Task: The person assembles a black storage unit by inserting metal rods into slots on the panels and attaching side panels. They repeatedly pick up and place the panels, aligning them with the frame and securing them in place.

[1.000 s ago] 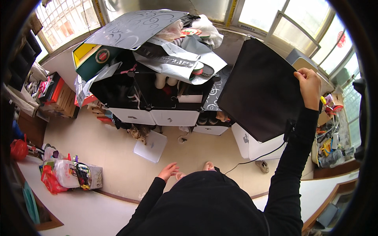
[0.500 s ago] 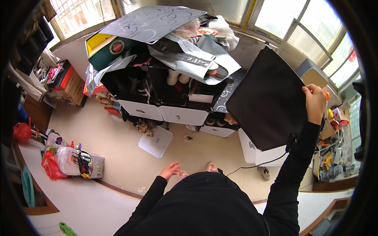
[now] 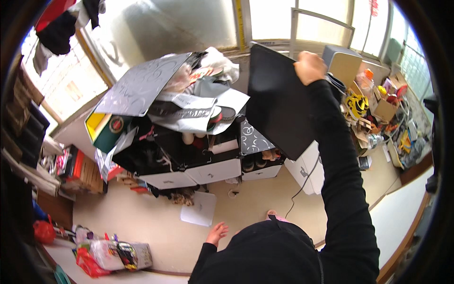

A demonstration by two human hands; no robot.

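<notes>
I wear a plain black long-sleeved top, and both sleeves run all the way down to my wrists, fitting close along the forearms with soft folds at the elbow. My right hand (image 3: 309, 67) and my left hand (image 3: 217, 233) are bare, without gloves, rings or a watch. The same black fabric covers my chest and shoulders, unmarked and without any print.
</notes>
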